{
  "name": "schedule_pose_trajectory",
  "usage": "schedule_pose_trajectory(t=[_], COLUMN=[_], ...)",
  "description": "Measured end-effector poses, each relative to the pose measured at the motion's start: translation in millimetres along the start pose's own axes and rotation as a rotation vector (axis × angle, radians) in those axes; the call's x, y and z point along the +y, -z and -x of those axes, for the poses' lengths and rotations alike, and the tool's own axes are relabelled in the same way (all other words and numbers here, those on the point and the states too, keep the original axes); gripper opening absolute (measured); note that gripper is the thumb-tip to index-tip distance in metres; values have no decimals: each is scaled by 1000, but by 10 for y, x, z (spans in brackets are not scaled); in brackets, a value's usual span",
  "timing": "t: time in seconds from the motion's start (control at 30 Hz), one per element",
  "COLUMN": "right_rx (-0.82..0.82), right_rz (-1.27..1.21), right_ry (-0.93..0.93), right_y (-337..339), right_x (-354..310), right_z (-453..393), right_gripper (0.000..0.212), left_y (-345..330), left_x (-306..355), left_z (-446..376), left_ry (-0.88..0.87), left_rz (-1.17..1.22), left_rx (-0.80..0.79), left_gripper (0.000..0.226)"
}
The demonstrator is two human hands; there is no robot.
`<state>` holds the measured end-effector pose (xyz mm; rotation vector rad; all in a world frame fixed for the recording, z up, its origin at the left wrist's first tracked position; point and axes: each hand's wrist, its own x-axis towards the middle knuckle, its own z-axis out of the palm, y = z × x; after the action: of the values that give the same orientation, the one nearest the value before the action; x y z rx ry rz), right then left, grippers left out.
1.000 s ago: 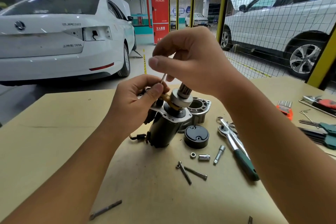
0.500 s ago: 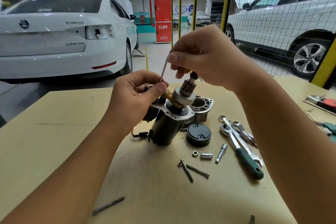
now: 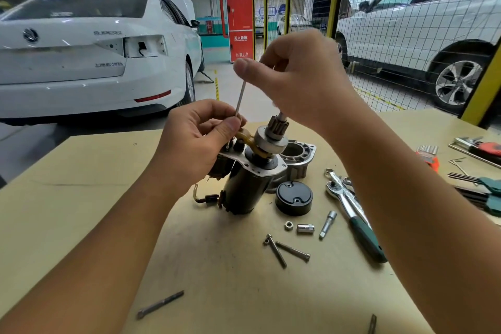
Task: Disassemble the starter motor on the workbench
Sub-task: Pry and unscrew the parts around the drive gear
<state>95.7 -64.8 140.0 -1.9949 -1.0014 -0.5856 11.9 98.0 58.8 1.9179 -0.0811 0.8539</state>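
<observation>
head view: starter motor [image 3: 252,179] upright near the middle of the workbench [image 3: 67,184], far from every edge. left hand [image 3: 195,141] curled round its top, thumb pressed on the brass fork. right hand [image 3: 295,76] above, pinching a thin metal rod [image 3: 240,99]; rod's lower end hidden behind the thumb. open room at front left. bolts [image 3: 284,251], ratchet [image 3: 352,211] and black cap [image 3: 294,198] close on the right. tools at far right cut off.

The tan tabletop [image 3: 81,198] carries the starter motor [image 3: 245,187] near its centre. At 3 o'clock of it lie a black round end cap [image 3: 294,198] and a grey nose housing [image 3: 298,156]. At 4 o'clock lie two long bolts [image 3: 284,251], a nut [image 3: 289,225], a socket [image 3: 305,228], an extension bar [image 3: 328,224] and a green-handled ratchet [image 3: 355,219].
</observation>
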Motion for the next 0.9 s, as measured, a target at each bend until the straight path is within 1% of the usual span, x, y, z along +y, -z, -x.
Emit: schedule_pose_trajectory(t=[0.07,0.2,0.3,0.37,0.47,0.5,0.6,0.7,0.77,0.87,0.9], right_rx=[51,76,82,35,-69,-110,-205,-245,-267,-271,-272], right_rz=[65,86,82,12,-121,-172,-280,-329,-407,-460,-461], right_ry=[-19,-39,1,64,124,131,175,220,218,191,186], right_y=[-16,-51,-45,-39,-29,-15,43,64,73,88,91], right_x=[-37,-87,-104,-118,-74,-51,28,54,67,102,110], right_z=[11,48,60,70,63,52,16,20,21,5,3], right_gripper=[45,36,21,12,24,25,17,13,6,27,29], left_y=[-1,0,-10,-32,-52,-48,-29,-30,-43,-56,-59], left_x=[4,23,39,44,47,48,55,62,58,52,50], left_z=[1,10,9,10,2,-1,-3,10,17,16,14], left_ry=[-8,-38,-40,-27,11,22,16,-11,-23,-8,-1], left_rz=[-22,-104,-128,-128,-98,-95,-102,-122,-118,-74,-61], left_rx=[-1,6,14,2,-15,-21,-40,-50,-45,-33,-32], left_gripper=[19,18,19,18,11,11,10,16,20,20,18])
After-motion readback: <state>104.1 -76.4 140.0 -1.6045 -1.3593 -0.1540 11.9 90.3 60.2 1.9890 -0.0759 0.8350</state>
